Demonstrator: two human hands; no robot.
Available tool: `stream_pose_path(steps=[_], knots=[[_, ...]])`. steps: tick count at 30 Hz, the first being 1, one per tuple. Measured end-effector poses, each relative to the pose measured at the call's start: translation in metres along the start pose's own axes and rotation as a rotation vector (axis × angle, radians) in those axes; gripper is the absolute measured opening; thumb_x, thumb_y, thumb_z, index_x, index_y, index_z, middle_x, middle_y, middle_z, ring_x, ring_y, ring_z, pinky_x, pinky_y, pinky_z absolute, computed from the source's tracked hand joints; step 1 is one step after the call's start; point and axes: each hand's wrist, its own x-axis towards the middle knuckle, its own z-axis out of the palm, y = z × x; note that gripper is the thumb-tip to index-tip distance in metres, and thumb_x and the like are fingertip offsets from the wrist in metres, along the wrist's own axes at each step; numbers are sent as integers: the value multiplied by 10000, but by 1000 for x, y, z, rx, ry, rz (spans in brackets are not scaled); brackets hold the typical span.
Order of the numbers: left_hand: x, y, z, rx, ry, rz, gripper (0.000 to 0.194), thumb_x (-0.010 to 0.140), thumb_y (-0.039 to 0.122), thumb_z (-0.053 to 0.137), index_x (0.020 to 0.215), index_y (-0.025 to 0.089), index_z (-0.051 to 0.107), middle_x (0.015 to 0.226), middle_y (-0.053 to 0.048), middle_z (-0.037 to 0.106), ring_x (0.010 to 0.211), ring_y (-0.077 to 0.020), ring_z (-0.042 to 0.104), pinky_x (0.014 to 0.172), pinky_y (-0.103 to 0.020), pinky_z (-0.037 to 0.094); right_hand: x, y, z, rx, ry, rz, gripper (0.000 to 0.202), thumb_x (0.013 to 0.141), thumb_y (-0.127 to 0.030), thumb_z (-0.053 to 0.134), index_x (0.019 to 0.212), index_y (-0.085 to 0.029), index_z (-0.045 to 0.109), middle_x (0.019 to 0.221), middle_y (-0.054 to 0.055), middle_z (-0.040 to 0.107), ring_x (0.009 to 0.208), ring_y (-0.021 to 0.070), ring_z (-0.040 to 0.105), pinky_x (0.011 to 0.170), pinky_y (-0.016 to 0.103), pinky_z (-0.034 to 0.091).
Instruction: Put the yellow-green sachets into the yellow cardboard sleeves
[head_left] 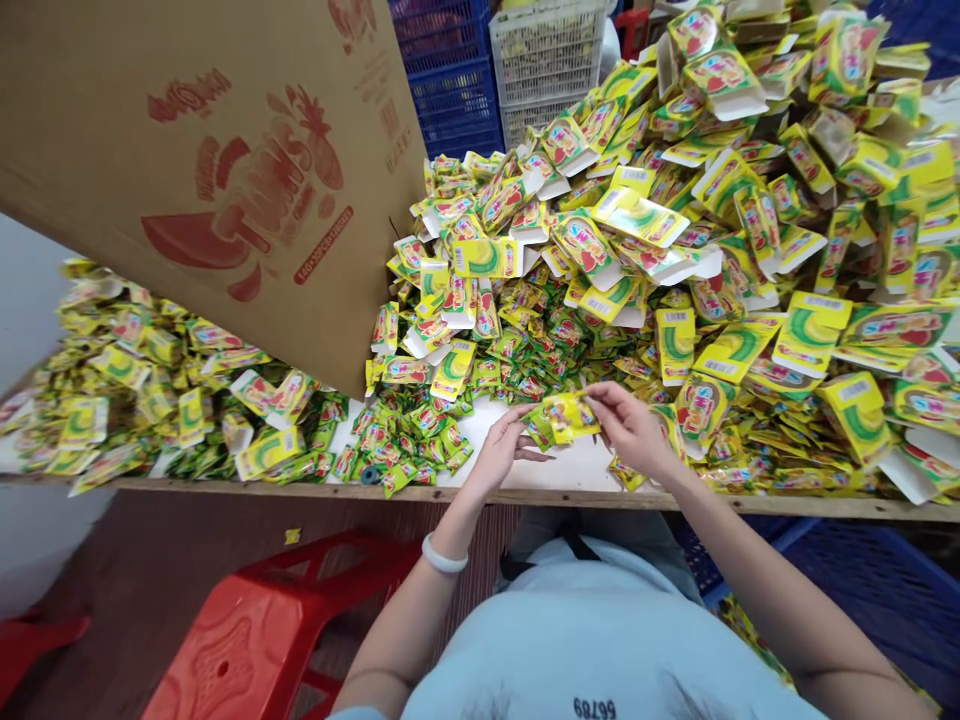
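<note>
Above the table's front edge, my left hand (501,448) is closed on small green candy packets (538,427), its fingers partly behind them. My right hand (628,428) pinches the right end of some small yellow candy packets (574,416). The yellow and green packets overlap between my two hands; how many there are I cannot tell. Just left of my left hand lies a heap of loose green packets (420,440). Beside my right hand are more yellow packets (630,472) and printed yellow candy boxes (703,410), several with white flaps sticking out.
A large cardboard carton (300,310) stands tilted on the table at the left. High piles of small boxes (630,215) cover the right side. Blue crates (457,100) and a white crate (547,55) stand behind. A red stool (232,640) is below left, a blue crate (862,590) below right.
</note>
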Motion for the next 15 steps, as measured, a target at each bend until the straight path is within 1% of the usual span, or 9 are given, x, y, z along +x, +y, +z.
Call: stream_pose_path(steps=[2,4,6,7,9,10,12,14,15], knots=[[-3,4,5,-18,-53,-11,501,881,438,540,1282,142,592,1014,-111,727,797,-225,736,675,-402,659,-1,-2,6,-80,-91,-72,213,991,-352,449,1045,-220,608,950,60,692,861,197,652,794,331,527],[-6,7,9,-5,-84,-1,546,880,526,575,1266,142,603,1048,-125,721,827,-239,735,676,-409,659,-2,-3,8,-164,-143,-139,215,998,-306,426,1048,-222,618,963,72,690,896,209,654,828,352,522],[-7,6,15,49,-75,49,605,814,547,691,1257,143,608,1092,-132,713,874,-252,726,675,-403,659,-6,-4,7,-209,-140,-175,223,997,-290,428,1050,-221,634,977,86,678,918,218,649,838,363,525],[-9,4,19,79,-64,76,631,777,533,744,1256,144,609,1117,-133,709,895,-258,720,679,-404,659,-10,-4,6,-210,-111,-171,227,995,-295,440,1073,-220,640,1008,97,668,935,221,645,837,365,530],[-12,-4,26,130,-59,118,641,774,521,761,1273,150,607,1154,-137,704,938,-273,715,723,-432,655,-23,-4,5,-143,-41,-96,287,976,-335,506,1215,-222,615,1163,129,633,995,226,633,810,356,556],[-15,-9,30,163,-66,143,604,812,523,726,1277,154,611,1162,-138,706,972,-281,711,779,-456,646,-32,-5,6,-71,-20,-30,378,953,-365,556,1305,-230,575,1256,140,600,1029,229,628,785,346,573],[-24,-18,37,274,-107,243,475,916,499,611,1252,164,642,1207,-143,697,1113,-297,673,957,-504,578,-52,-5,9,129,-36,130,557,901,-421,634,1416,-256,500,1375,137,547,1069,233,627,728,324,603],[-32,-22,44,437,-165,389,386,1001,431,480,1228,180,665,1298,-145,654,1264,-284,590,1103,-500,471,-74,-4,12,311,-61,279,571,871,-465,661,1392,-271,532,1371,112,569,1054,238,644,684,320,626],[-34,-21,47,526,-192,458,381,1027,392,420,1245,188,656,1336,-144,628,1304,-268,558,1130,-483,444,-85,-3,12,363,-38,332,538,866,-482,660,1350,-268,566,1337,104,596,1027,238,654,669,324,633]])
